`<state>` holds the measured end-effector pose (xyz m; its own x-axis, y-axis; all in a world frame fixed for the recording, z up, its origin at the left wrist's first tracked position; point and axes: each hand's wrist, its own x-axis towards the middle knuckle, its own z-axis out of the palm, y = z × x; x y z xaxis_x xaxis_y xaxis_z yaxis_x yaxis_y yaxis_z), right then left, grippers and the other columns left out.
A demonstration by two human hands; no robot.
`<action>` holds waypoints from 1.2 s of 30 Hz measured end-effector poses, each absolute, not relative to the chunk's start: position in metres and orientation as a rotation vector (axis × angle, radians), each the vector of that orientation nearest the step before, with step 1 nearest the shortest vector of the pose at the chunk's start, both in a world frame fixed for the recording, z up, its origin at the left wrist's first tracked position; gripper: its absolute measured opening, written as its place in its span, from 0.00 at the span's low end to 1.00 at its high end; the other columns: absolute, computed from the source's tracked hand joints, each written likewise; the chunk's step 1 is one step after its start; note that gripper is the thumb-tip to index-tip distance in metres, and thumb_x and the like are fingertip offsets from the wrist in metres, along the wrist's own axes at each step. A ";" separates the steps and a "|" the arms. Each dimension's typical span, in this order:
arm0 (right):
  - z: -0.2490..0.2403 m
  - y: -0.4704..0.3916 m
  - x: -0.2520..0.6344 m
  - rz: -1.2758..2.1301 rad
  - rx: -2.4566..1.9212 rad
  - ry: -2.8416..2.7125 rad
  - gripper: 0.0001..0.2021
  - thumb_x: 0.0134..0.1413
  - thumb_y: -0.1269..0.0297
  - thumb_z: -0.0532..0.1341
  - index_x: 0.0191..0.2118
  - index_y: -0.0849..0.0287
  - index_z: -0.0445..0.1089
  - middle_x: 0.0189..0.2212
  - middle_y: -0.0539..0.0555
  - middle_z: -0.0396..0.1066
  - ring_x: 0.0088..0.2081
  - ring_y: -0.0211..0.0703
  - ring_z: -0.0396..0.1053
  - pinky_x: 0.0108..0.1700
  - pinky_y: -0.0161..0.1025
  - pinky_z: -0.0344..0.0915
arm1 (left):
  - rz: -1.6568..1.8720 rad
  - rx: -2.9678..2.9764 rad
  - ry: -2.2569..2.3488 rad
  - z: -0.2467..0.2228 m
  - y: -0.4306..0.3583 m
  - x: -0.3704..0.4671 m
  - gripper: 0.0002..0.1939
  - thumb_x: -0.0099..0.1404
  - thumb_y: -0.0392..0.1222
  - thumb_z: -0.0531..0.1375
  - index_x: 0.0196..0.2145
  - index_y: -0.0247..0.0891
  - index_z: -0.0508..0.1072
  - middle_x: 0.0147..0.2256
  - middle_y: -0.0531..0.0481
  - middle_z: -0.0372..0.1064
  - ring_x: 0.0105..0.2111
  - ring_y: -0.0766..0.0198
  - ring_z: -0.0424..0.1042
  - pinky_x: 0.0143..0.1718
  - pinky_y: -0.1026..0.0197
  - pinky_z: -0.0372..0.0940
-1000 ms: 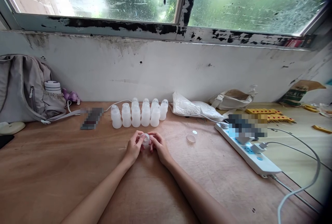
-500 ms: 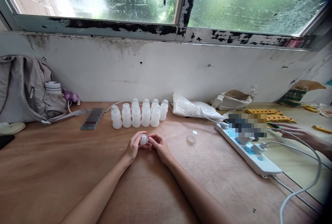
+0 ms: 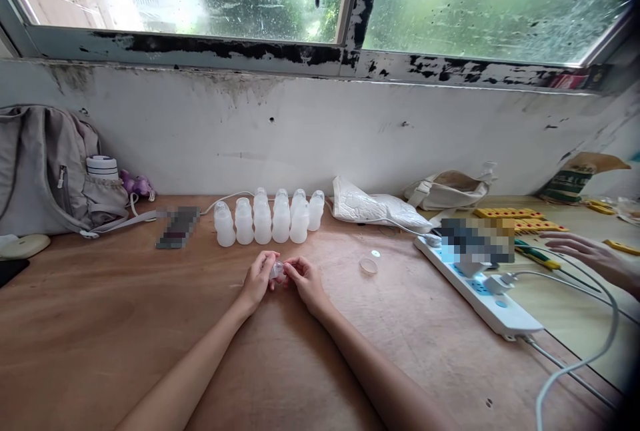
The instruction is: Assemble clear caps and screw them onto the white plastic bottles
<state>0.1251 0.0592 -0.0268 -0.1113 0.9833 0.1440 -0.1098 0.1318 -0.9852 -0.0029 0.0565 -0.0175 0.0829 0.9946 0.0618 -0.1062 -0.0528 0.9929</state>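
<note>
My left hand (image 3: 259,282) is closed around a small clear baby bottle top (image 3: 276,270), a ribbed screw ring with what looks like a nipple in it. From the other side, my right hand (image 3: 307,284) pinches its narrow end between thumb and fingertips. Fingers hide part of the piece. Just beyond my hands, several frosted white baby bottles (image 3: 263,223) stand upright with clear domed caps. To the right of my hands, a clear round cover or ring (image 3: 369,266) lies on the wooden table (image 3: 240,364), and a small white disc (image 3: 375,254) sits close behind it.
A white power strip (image 3: 480,291) with plugs and looping cables lies to the right. Behind are a white plastic package (image 3: 377,210) and a beige bag (image 3: 447,191). A grey backpack (image 3: 45,171) stands left. Another person's hand (image 3: 590,254) reaches in near a green-yellow screwdriver (image 3: 537,256).
The bottle top has turned slightly between my hands, its ribbed ring now less visible. At the right, the other person's hand has let go of the screwdriver and drawn back from it.
</note>
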 end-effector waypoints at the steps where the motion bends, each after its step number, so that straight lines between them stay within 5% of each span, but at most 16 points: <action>1: -0.028 0.059 0.125 1.224 -0.979 -1.276 0.13 0.46 0.53 0.60 0.26 0.59 0.65 0.20 0.47 0.66 0.18 0.34 0.62 0.22 0.33 0.60 | 1.239 1.218 1.044 -0.018 0.056 -0.002 0.17 0.60 0.53 0.51 0.38 0.36 0.64 0.24 0.55 0.63 0.19 0.70 0.65 0.13 0.71 0.55; 9: -0.026 0.059 0.125 1.206 -0.991 -1.232 0.15 0.48 0.50 0.57 0.28 0.59 0.64 0.20 0.47 0.65 0.17 0.35 0.62 0.21 0.34 0.60 | 1.266 1.227 1.053 -0.019 0.056 -0.001 0.18 0.59 0.54 0.52 0.38 0.37 0.64 0.27 0.53 0.65 0.21 0.69 0.66 0.16 0.70 0.59; 17: -0.020 0.057 0.127 1.251 -0.964 -1.198 0.13 0.45 0.53 0.61 0.26 0.60 0.64 0.21 0.47 0.66 0.18 0.33 0.63 0.23 0.33 0.60 | 1.372 1.308 1.126 -0.008 0.050 0.000 0.17 0.58 0.51 0.54 0.39 0.36 0.66 0.40 0.44 0.68 0.40 0.61 0.69 0.40 0.60 0.64; 20: -0.021 0.059 0.128 1.243 -0.979 -1.179 0.15 0.46 0.51 0.59 0.25 0.60 0.62 0.20 0.46 0.64 0.16 0.32 0.60 0.20 0.32 0.58 | 1.506 1.367 1.189 0.020 0.048 -0.003 0.13 0.60 0.49 0.52 0.38 0.37 0.67 0.41 0.46 0.67 0.43 0.60 0.66 0.46 0.61 0.59; 24: -0.021 0.060 0.127 1.226 -1.000 -1.202 0.17 0.47 0.49 0.57 0.22 0.59 0.60 0.15 0.44 0.60 0.14 0.31 0.56 0.17 0.31 0.55 | 1.580 1.809 1.367 0.089 0.074 -0.021 0.12 0.63 0.46 0.49 0.36 0.38 0.67 0.37 0.49 0.69 0.38 0.62 0.68 0.41 0.63 0.61; 29: -0.022 0.060 0.131 1.144 -1.055 -1.202 0.18 0.49 0.48 0.55 0.21 0.58 0.57 0.11 0.42 0.55 0.12 0.31 0.52 0.16 0.31 0.50 | 0.963 2.109 1.946 0.154 0.151 -0.056 0.12 0.63 0.41 0.49 0.41 0.37 0.68 0.41 0.49 0.69 0.43 0.61 0.66 0.45 0.63 0.59; 32: -0.021 0.062 0.137 1.076 -1.089 -1.190 0.18 0.48 0.49 0.56 0.20 0.58 0.58 0.12 0.43 0.54 0.14 0.32 0.51 0.17 0.31 0.50 | 0.591 2.034 2.055 0.159 0.190 -0.071 0.10 0.60 0.41 0.56 0.38 0.35 0.70 0.39 0.47 0.69 0.42 0.57 0.67 0.43 0.57 0.61; 36: -0.020 0.066 0.144 0.814 -1.125 -1.361 0.14 0.44 0.53 0.60 0.20 0.57 0.62 0.16 0.46 0.59 0.20 0.36 0.56 0.23 0.33 0.53 | 0.148 1.859 2.101 0.149 0.219 -0.082 0.15 0.63 0.43 0.54 0.46 0.35 0.64 0.45 0.45 0.63 0.41 0.60 0.67 0.40 0.52 0.65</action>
<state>0.1436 0.0659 -0.0201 0.0922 0.9424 0.3215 0.1631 0.3042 -0.9385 -0.0818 0.2191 0.1491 -0.0932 0.9799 -0.1762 0.9457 0.1425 0.2923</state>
